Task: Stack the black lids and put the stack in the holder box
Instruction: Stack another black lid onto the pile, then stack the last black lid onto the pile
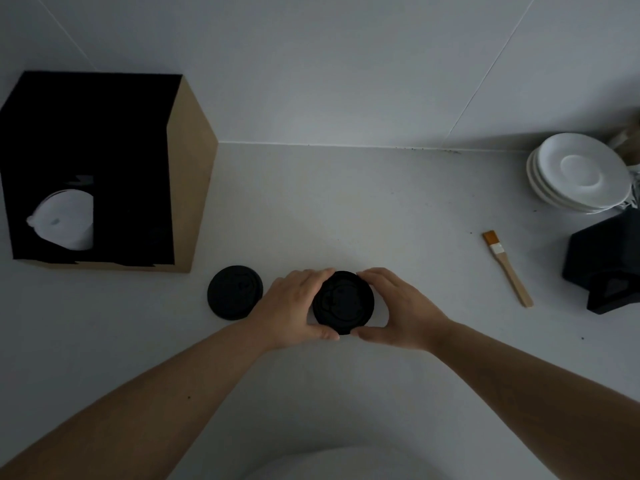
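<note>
Head cam, looking down at a pale counter (346, 209) in pretty dim light. Both hands are on one black lid (343, 302), or maybe a small stack of them; it's too dark to count layers. The left hand (294, 311) cups its left edge, with the fingers (317, 276) curled over the far rim and the thumb pressed on the near rim. The right hand (403, 311) mirrors that on the right edge, fingers over the top, thumb tucked in low. So both sets of fingers are spread about a lid's width and closed around it, thumbs nearly meeting at the near side. Can't tell if it's resting on the counter or lifted slightly.

A second black lid (234, 292) lies flat on the counter just left of the left hand, nothing touching it as far as I can see.

The holder box (192, 174) sits further back on the left, brown cardboard sides with a black front, and something white and rounded (64, 220) shows in its left compartment. The right compartment is too dark to read.

Off to the right: a small brush (507, 268) with a wooden handle, a stack of white saucers (581, 171) by the wall, and a black angular object (606, 261) at the edge.
</note>
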